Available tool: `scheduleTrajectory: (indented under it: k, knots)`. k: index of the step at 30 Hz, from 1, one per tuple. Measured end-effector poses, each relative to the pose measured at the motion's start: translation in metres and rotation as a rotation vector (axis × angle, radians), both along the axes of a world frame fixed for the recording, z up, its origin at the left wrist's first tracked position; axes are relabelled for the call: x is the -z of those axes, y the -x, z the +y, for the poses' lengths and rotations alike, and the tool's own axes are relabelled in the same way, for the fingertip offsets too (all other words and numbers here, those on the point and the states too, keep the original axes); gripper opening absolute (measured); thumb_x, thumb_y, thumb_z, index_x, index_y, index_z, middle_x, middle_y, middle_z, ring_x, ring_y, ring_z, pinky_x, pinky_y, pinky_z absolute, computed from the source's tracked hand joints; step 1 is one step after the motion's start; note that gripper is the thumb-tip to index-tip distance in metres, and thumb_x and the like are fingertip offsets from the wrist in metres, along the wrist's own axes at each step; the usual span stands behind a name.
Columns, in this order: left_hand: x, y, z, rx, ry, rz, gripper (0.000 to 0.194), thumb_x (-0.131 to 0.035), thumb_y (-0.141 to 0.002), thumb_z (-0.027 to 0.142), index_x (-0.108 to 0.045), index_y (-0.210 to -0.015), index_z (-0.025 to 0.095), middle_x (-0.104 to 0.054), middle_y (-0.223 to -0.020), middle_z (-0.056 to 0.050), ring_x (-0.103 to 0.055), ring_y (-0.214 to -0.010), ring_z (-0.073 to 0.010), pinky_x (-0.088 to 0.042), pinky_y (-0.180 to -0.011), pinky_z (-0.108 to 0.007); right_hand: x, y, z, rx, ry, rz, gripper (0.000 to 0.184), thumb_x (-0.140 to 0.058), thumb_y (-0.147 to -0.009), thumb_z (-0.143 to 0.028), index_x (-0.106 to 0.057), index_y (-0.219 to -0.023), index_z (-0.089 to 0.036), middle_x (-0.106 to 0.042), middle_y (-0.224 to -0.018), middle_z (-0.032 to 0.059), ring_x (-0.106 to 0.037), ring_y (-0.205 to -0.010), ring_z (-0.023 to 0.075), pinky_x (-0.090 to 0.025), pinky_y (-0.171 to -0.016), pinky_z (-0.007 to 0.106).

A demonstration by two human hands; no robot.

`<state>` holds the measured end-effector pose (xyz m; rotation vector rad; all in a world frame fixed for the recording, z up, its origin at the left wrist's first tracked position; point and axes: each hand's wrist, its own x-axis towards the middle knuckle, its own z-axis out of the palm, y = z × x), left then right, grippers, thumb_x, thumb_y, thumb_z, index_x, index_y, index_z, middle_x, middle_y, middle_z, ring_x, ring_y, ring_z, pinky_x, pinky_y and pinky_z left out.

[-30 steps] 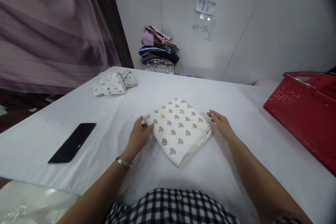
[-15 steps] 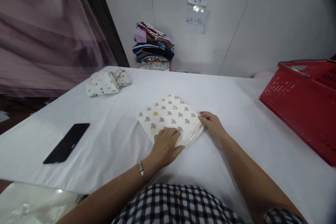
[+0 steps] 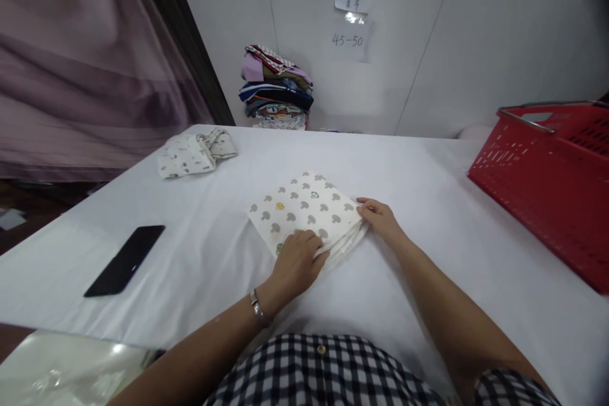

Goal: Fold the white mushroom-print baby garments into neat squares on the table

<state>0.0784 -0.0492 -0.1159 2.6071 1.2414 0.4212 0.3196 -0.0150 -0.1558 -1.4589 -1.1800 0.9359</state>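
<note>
A white cloth (image 3: 299, 206) printed with grey mushrooms and a few yellow and green ones lies folded in layers on the white-covered table, one corner turned away from me. My left hand (image 3: 299, 261) is closed on its near edge, fingers on top and thumb at the layered side. At the right corner, my right hand (image 3: 382, 221) pinches the layers between thumb and fingers. Between the two hands the stacked edges show slightly apart. What lies under my left palm is hidden.
A black phone (image 3: 124, 261) lies on the table (image 3: 200, 228) to the left. Behind it sits a crumpled leaf-print cloth (image 3: 188, 155). A red plastic basket (image 3: 547, 184) stands at the right. Folded fabrics (image 3: 276, 89) are piled beyond the far edge, against the wall.
The near edge of the top layer has lifted a little, and the layers below it show more. Both hands keep their hold. The view has shifted slightly.
</note>
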Motion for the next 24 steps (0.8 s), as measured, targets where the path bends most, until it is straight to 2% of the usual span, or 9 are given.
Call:
scheduleTrajectory:
  k: [2,5,8,11,14,18,21,24]
  knots:
    - [-0.001,0.001,-0.001,0.005,0.02,-0.017,0.017,-0.044,-0.087,0.028,-0.056,-0.079,0.019,-0.057,-0.083,-0.004,-0.05,-0.079,-0.0176,-0.037,-0.073,-0.033,0.002,-0.002,0.001,0.009,0.03,0.024,0.022,-0.061,-0.067,-0.039,-0.055,-0.062,-0.019,-0.057,-0.121,0.0076,-0.058,-0.092,0.0207,-0.041,-0.081,0.032]
    - [-0.001,0.001,-0.004,0.032,0.007,0.004,0.02,-0.041,-0.088,0.026,-0.057,-0.08,0.019,-0.057,-0.084,-0.004,-0.05,-0.081,-0.0179,-0.037,-0.074,-0.033,0.004,-0.003,0.001,-0.001,0.078,-0.055,0.02,-0.061,-0.067,-0.037,-0.055,-0.061,-0.019,-0.058,-0.117,0.0076,-0.058,-0.092,0.0208,-0.041,-0.079,0.032]
    - [0.0,0.0,-0.009,0.041,-0.033,0.048,0.013,-0.049,-0.085,0.029,-0.057,-0.086,0.019,-0.057,-0.089,-0.006,-0.05,-0.084,-0.0198,-0.038,-0.075,-0.035,0.004,-0.005,0.001,-0.003,0.095,-0.149,0.018,-0.06,-0.067,-0.036,-0.056,-0.062,-0.019,-0.06,-0.115,0.0065,-0.059,-0.088,0.02,-0.041,-0.078,0.032]
    - [0.0,-0.002,-0.013,-0.003,-0.054,0.103,0.019,-0.06,-0.078,0.035,-0.056,-0.088,0.019,-0.057,-0.092,-0.006,-0.051,-0.086,-0.0221,-0.038,-0.076,-0.037,0.002,-0.006,0.0,0.002,0.083,-0.175,0.019,-0.06,-0.066,-0.037,-0.056,-0.061,-0.019,-0.059,-0.116,0.0057,-0.06,-0.08,0.018,-0.042,-0.074,0.031]
    - [0.0,-0.005,-0.011,-0.039,-0.039,0.135,0.019,-0.061,-0.076,0.035,-0.055,-0.084,0.019,-0.057,-0.09,-0.006,-0.052,-0.085,-0.0222,-0.038,-0.075,-0.037,0.0,-0.006,0.0,0.009,0.074,-0.165,0.019,-0.06,-0.066,-0.037,-0.056,-0.061,-0.019,-0.059,-0.116,0.0057,-0.06,-0.08,0.0177,-0.042,-0.074,0.031]
    - [-0.003,-0.004,-0.003,-0.047,0.029,0.098,0.011,-0.052,-0.081,0.029,-0.055,-0.079,0.019,-0.058,-0.083,-0.005,-0.052,-0.079,-0.0207,-0.037,-0.071,-0.034,-0.002,-0.007,-0.001,-0.001,0.076,-0.141,0.025,-0.057,-0.069,-0.043,-0.058,-0.062,-0.019,-0.065,-0.101,0.0055,-0.059,-0.086,0.0196,-0.042,-0.077,0.031]
    - [-0.005,-0.001,0.004,-0.093,0.144,0.023,0.018,-0.046,-0.083,0.029,-0.054,-0.071,0.019,-0.058,-0.074,-0.003,-0.051,-0.071,-0.018,-0.035,-0.063,-0.03,-0.005,-0.012,0.0,0.051,0.109,-0.158,0.033,-0.052,-0.073,-0.05,-0.062,-0.067,-0.019,-0.068,-0.084,0.0044,-0.058,-0.083,0.0208,-0.042,-0.075,0.032]
    - [-0.005,0.003,0.009,-0.151,0.26,-0.119,0.025,-0.042,-0.084,0.034,-0.053,-0.067,0.02,-0.057,-0.068,-0.001,-0.05,-0.065,-0.0159,-0.032,-0.058,-0.027,-0.008,-0.017,0.001,0.12,0.133,-0.158,0.04,-0.049,-0.075,-0.057,-0.063,-0.067,-0.02,-0.068,-0.088,0.0057,-0.057,-0.086,0.0223,-0.042,-0.077,0.033]
